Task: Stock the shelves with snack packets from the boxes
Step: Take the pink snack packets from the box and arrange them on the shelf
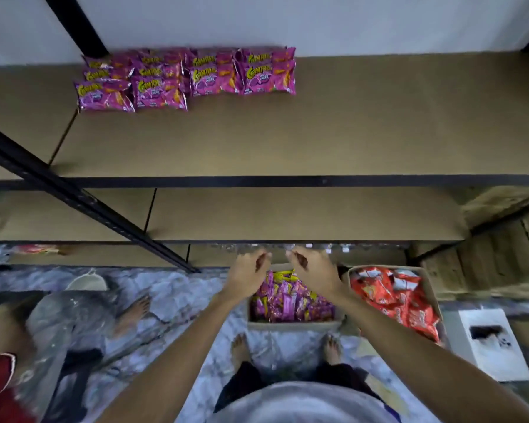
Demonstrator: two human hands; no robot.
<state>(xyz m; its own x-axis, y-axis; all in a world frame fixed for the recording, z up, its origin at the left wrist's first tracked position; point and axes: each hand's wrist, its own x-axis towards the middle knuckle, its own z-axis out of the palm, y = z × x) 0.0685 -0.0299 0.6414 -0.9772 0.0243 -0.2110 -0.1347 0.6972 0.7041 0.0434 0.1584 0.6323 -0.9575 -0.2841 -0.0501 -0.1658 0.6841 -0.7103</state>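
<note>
— Where are the hands just now?

— Both out in front, right over the far edge of the open box [290, 325] on the floor. The left hand [251, 270] and the right hand [310, 268] are close together but apart, fingers half curled inward, loose.

— Holding anything?

— Nothing that I can see, though the fingertips are blurred, so take that with a little care.

— And the snacks?

— The box is full of purple packets [287, 300]. Just to its right, touching or nearly so, a second box [431, 290] holds red packets [394, 300]. High above the box and somewhat to its left, more purple packets lie in overlapping rows [184, 76] at the back of the top shelf [348, 126]. The middle shelf [287, 215], between that and the box, has bare board facing me.

— Anyone else?

— A bare foot [135, 309] on the floor, well left of the box.
</note>
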